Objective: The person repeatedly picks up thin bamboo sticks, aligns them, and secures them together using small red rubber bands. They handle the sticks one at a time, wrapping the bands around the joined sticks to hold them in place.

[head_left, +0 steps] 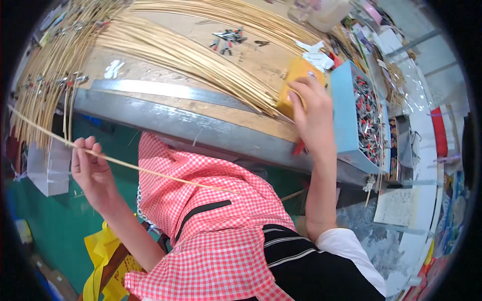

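Observation:
My left hand (pixel 93 168) pinches a long thin bamboo stick (pixel 145 170) off the table's near edge. The stick slants from the far left down to the front of my checked apron. My right hand (pixel 312 103) is closed over a yellow block (pixel 297 70) on the tabletop; its fingers partly hide the block. Against that block lie the ends of a bundle of bamboo sticks (pixel 186 55). Right beside my right hand stands a light-blue box (pixel 346 100) full of small black, red and metallic parts (pixel 367 120).
More sticks with small fittings (pixel 55 75) hang over the table's left end. A metal ruler (pixel 150 89) lies along the grey front edge (pixel 175 118). Small loose parts (pixel 228 37) sit behind the bundle. A yellow bag (pixel 103 251) is below my left arm.

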Available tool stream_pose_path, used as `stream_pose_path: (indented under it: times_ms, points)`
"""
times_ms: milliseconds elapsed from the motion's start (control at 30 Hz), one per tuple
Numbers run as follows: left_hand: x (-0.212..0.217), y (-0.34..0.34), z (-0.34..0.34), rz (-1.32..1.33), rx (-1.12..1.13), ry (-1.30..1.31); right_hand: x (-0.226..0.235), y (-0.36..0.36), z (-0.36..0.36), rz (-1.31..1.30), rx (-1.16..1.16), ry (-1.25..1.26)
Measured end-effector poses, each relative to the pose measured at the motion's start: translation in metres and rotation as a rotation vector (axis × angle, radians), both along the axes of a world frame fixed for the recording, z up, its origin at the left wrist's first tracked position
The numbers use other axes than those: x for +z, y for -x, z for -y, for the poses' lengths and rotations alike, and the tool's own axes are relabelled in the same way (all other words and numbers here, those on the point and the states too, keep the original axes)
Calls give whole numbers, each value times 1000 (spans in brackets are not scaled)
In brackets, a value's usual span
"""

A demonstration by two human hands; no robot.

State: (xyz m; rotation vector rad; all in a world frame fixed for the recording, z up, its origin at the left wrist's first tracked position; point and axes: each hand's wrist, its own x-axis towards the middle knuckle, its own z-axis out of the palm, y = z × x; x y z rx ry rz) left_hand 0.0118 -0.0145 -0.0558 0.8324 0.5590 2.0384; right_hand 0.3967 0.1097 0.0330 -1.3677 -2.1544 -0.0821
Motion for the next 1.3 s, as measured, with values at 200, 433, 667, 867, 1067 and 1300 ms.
stream_pose_path:
  times_ms: [200, 433, 667, 867, 1067, 1300]
  points:
    - [15, -21, -6, -32, 50, 23, -24, 57, -32, 128, 113, 98]
    - [22, -30, -3, 13, 155, 125, -34, 30, -124, 361, -21, -10]
    - [23, -34, -11, 29, 78, 137, -90, -84, -267, 472, -197, 16]
    - [23, -36, -10, 25, 114, 169, -97, -72, -261, 348, -147, -43]
    - [22, -36, -11, -12, 94, 130, -108, -89, -272, 374, -157, -41]
    - [18, -36, -11, 39, 49, 105, -101, -77, -260, 352, -134, -76]
